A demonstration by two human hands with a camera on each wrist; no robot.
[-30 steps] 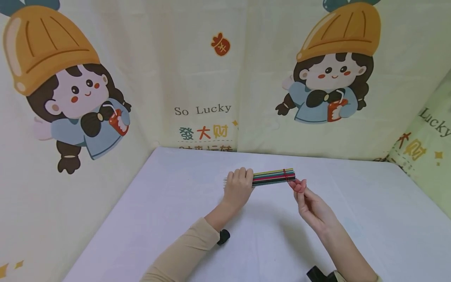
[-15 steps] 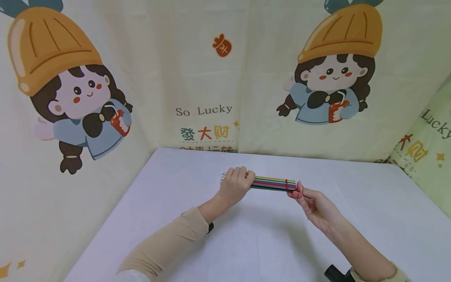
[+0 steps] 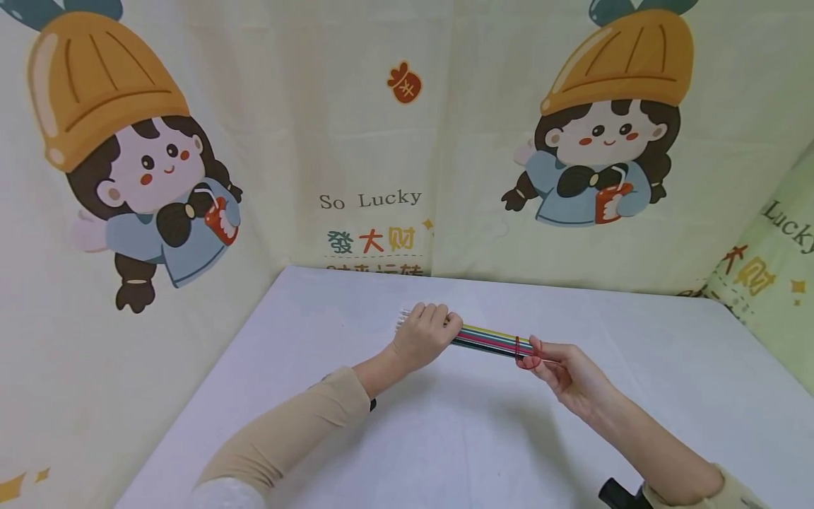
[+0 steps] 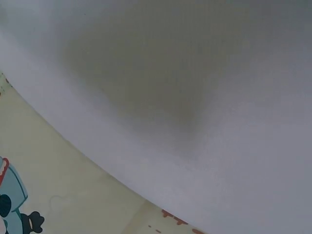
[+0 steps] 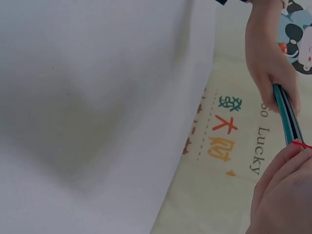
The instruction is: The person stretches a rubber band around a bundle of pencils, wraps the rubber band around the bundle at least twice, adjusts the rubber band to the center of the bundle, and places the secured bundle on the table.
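Note:
A bundle of thin coloured sticks [image 3: 486,338] is held above the white table [image 3: 445,438], tilted down to the right. My left hand [image 3: 425,335] grips its left end, with pale tips poking out past the knuckles. A red rubber band [image 3: 518,347] circles the right end. My right hand [image 3: 548,359] pinches that band at the bundle's end. In the right wrist view the bundle [image 5: 287,117] runs from the left hand [image 5: 268,63] to the right hand's fingers [image 5: 280,190], with the red band [image 5: 300,144] at their tips. The left wrist view shows only table and wall.
Cream cloth walls with cartoon girls [image 3: 594,141] and "So Lucky" lettering [image 3: 370,200] close in the table at the back and both sides. The white tabletop [image 4: 204,97] spreads around the hands.
The bundle has tipped from level to sloping down at the right. My right hand has sunk slightly and moved left along the band end. The left hand has stayed nearly put.

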